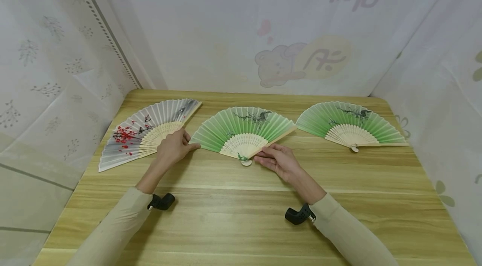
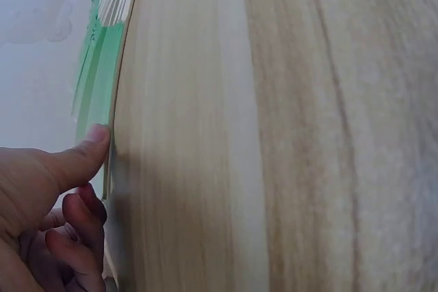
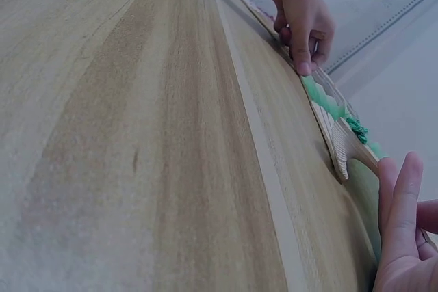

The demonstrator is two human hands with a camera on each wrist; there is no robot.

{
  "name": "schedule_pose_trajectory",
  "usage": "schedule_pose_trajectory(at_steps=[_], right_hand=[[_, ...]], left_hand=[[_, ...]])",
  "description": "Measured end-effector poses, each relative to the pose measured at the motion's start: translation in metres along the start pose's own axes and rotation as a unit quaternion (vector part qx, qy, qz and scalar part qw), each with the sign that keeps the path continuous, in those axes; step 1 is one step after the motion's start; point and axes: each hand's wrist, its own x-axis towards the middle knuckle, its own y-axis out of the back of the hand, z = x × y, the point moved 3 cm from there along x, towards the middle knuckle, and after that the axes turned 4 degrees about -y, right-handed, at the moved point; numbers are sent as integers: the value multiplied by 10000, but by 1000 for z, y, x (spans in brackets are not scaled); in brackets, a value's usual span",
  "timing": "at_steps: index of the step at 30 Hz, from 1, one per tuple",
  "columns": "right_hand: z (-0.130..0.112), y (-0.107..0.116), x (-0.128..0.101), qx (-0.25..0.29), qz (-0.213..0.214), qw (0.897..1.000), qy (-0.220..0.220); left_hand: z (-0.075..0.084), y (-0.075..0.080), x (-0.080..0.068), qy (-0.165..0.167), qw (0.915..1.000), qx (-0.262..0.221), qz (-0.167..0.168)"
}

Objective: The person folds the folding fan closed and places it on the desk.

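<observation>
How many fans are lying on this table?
3: a grey fan at left, a green fan in the middle, and another green fan at right. None looks hidden.

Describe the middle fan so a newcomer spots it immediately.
On the wooden table, the middle fan spreads between the left hand and right hand. Unlike the gray fan, it is green; unlike the other green fan, it shows a green cord at its pivot.

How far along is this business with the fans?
Apparently done: the blossom-patterned fan at the left and the green fan at the right lie spread open. In hand: the middle green fan, also spread, its edges between the fingers of the left hand and right hand. Probably left: settling it and letting go.
</observation>
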Motion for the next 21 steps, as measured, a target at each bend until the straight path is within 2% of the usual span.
schedule_pose_trajectory(at_steps=[4,8,16,21], right_hand=[[-4,1,-1,71,-82,9999,4],[-13,2,-1,112,-220,9995,177],[-31,0,-2,240,-356,9979,479],[-37,2,-2,228,-361,9971,629]], left_hand=[[1,4,0,-57,10000,-23,61],[3,9,1,-293,9991,-135,266],[9,15,8,-608,9950,-596,519],[13,15,12,-798,9894,-999,689]])
